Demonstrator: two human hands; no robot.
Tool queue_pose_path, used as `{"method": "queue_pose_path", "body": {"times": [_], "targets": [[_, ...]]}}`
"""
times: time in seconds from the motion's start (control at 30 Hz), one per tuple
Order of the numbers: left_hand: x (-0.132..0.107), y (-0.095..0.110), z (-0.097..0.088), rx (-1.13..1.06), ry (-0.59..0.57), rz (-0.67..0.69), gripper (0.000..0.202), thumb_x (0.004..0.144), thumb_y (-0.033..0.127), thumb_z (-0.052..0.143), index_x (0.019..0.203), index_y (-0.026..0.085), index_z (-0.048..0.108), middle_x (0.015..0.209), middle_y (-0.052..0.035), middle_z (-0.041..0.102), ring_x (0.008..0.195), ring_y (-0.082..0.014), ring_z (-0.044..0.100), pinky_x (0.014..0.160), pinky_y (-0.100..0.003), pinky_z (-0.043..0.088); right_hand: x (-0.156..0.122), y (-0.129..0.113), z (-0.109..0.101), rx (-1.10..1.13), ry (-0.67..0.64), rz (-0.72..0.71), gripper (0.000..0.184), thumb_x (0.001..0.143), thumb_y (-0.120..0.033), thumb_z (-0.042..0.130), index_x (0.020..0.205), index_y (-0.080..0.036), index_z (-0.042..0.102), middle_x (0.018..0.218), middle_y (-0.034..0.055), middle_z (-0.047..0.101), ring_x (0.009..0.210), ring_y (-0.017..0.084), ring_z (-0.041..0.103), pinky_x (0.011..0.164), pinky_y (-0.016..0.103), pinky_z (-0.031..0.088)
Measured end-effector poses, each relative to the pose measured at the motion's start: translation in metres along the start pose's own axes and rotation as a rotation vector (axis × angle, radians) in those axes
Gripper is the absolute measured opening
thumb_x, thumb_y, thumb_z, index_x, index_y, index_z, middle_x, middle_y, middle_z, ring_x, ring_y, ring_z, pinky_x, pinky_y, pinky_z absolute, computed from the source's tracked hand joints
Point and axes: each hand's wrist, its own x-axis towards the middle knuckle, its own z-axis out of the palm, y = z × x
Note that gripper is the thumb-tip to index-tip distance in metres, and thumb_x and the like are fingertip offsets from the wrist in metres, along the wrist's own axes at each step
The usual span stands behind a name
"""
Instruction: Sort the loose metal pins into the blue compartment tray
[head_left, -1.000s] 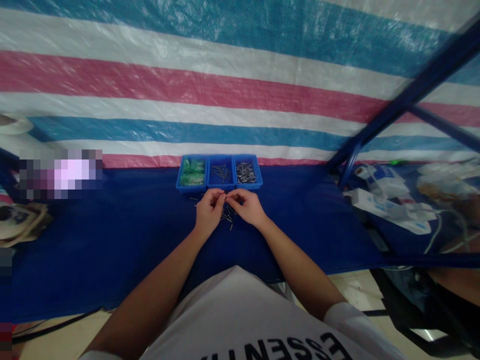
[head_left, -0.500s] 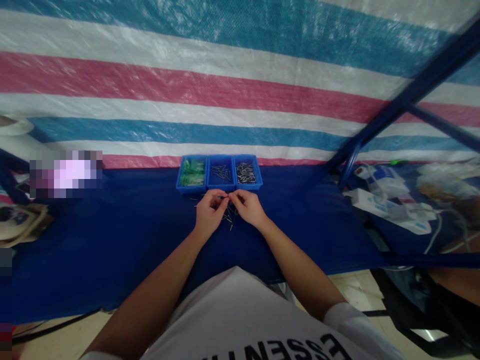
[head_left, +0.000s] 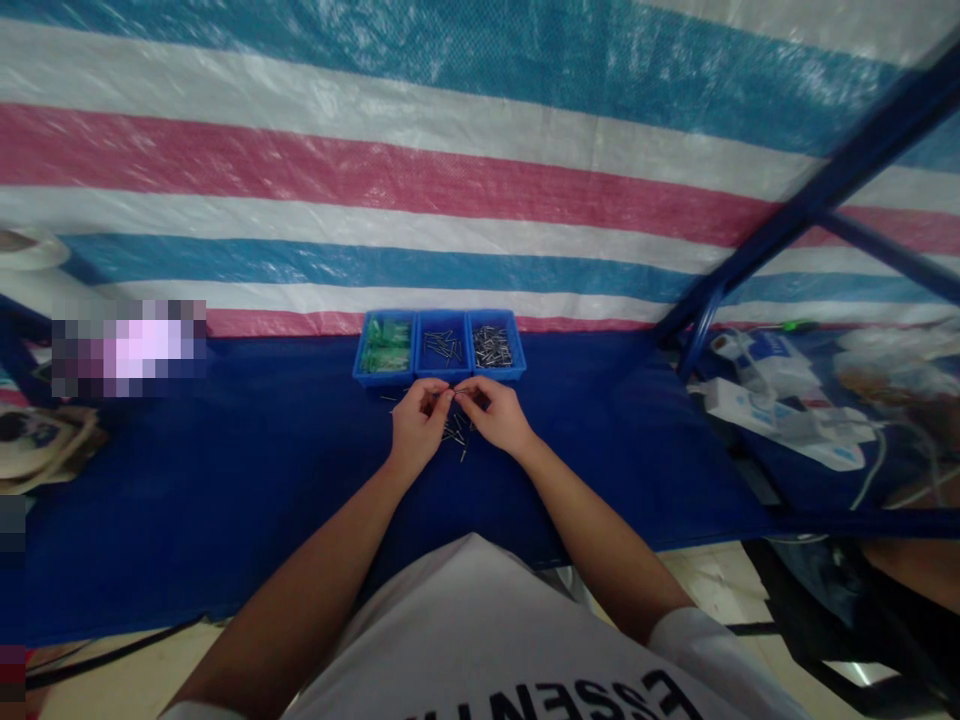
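My left hand and my right hand meet fingertip to fingertip just in front of the blue bins. Both are closed in a pinch; a thin, dark piece seems to lie between them, too small to name. Under and between the hands, several slim metal pins are scattered on the blue table surface. Behind stand three joined bins: the left bin has green plastic packets, the middle bin a few long metal pins, and the right bin a dense heap of short metal pieces.
A striped plastic sheet hangs behind the table. To the right are a blue metal frame, a white power strip with cables, and clear plastic bags. A basket-like container stands at the far left.
My fingertips have shifted slightly, the left thumb moving a little left, so a small gap shows between the thumbs. The bins and scattered pins stay in place.
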Motion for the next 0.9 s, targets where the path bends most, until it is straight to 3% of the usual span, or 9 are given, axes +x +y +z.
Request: {"method": "queue_pose_path", "body": {"times": [0.47, 0.9], "targets": [[-0.0002, -0.0014, -0.0006, -0.026, -0.033, -0.026, 0.017, 0.087, 0.034, 0.057, 0.096, 0.02, 0.061, 0.079, -0.0006, 0.065, 0.061, -0.0108, 0.058, 0.056, -0.022, 0.046, -0.0002, 0.0013, -0.0003, -0.027, -0.05, -0.019, 0.018, 0.088, -0.035, 0.057, 0.088, -0.019, 0.066, 0.08, 0.003, 0.067, 0.068, 0.014, 0.059, 0.064, 0.026, 0.046], [-0.0027, 0.0026, -0.0021, -0.003, -0.037, 0.04, 0.017, 0.084, 0.028, 0.06, 0.099, 0.02, 0.061, 0.085, -0.0022, 0.066, 0.061, -0.0099, 0.056, 0.058, -0.023, 0.045, -0.0003, 0.0027, -0.0015, -0.091, -0.055, -0.028, 0.025, 0.092, -0.037, 0.052, 0.084, -0.018, 0.067, 0.075, 0.0018, 0.065, 0.066, 0.013, 0.055, 0.062, 0.024, 0.041]]}}
